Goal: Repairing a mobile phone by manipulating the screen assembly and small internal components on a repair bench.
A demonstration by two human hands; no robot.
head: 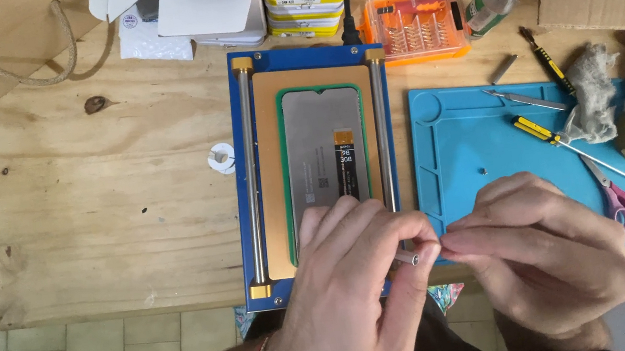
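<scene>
We see left hand (353,292) pinching a small metal cylinder (408,258) at the near edge of the blue plate (296,55), which carries the phone screen (325,149). Right hand (539,249) closed, fingertips meeting it; blue mat (470,137) just right.

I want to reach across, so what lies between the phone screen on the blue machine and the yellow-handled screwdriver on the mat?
In the head view, between the phone screen and the yellow-handled screwdriver lie the machine's right metal rod and bare blue mat.
</scene>
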